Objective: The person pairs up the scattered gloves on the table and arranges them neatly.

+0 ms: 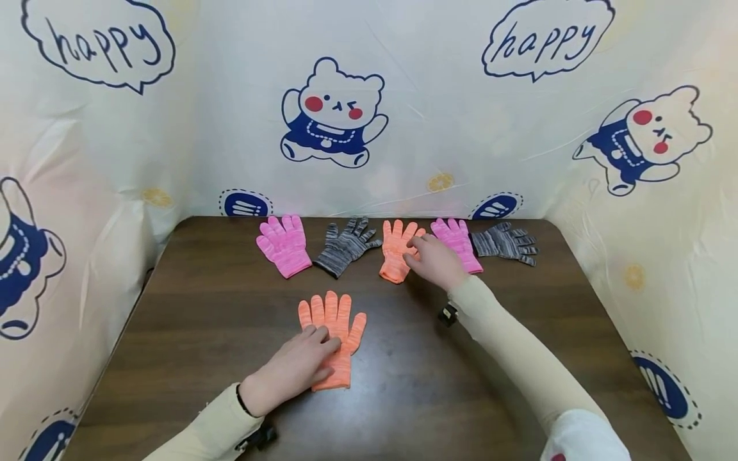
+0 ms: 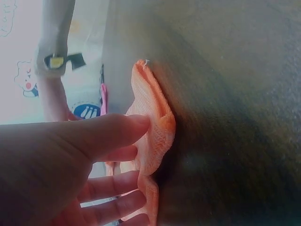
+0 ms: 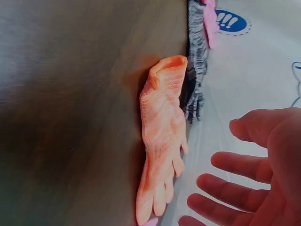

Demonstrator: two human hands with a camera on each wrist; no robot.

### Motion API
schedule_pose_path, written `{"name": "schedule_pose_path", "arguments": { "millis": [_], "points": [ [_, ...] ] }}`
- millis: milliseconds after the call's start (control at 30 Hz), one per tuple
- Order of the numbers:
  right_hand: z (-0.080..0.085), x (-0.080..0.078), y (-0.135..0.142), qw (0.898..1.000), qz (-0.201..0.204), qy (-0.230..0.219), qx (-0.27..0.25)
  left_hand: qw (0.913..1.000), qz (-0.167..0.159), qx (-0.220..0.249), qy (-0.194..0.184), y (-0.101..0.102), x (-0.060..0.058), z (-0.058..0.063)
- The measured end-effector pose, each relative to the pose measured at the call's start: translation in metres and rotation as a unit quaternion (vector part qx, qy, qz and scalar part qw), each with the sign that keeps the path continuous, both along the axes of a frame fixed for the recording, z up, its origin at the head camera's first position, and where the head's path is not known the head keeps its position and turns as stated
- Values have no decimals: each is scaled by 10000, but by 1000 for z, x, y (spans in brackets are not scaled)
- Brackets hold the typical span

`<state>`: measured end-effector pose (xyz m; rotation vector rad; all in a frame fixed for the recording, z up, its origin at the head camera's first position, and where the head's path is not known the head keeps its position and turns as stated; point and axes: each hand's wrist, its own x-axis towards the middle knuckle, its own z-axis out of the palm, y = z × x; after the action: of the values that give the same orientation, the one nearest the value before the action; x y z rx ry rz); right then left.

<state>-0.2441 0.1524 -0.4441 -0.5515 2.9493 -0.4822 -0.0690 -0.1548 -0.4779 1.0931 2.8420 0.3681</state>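
The near orange glove lies just below the centre of the head view, the left hand resting on it with fingers loosely parted. Toward upper centre, the right hand, fingers spread and holding nothing, is by the far orange glove, which lies between a grey glove and a pink glove on the brown table.

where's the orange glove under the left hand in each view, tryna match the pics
Head: the near orange glove is below centre, partly covered by the left hand.
Left wrist: near orange glove around the middle, partly behind that hand.
Right wrist: not in it; that's the back-row orange glove.
Shared landmark: the right hand, right of centre in head, upper left in left wrist, lower right in right wrist.
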Motion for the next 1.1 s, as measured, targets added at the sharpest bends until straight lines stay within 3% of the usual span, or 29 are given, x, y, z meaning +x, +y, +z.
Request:
{"name": "schedule_pose_path", "arguments": {
  "millis": [200, 467, 700, 1100],
  "points": [
    [-7, -21, -16, 9993, -65, -272, 237, 10000, -20, 24, 71, -2, -2, -1],
    [-21, -33, -30, 9969, 12, -574, 532, 10000, -70, -62, -4, -2, -4, 2],
    [-33, -38, -33, 9959, -93, -608, 661, 10000, -33, 1, -83, -2, -2, 0],
    [-36, -37, -30, 9968, -29, -630, 492, 10000, -17, 2, -21, -2, -1, -1]
  ]
}}
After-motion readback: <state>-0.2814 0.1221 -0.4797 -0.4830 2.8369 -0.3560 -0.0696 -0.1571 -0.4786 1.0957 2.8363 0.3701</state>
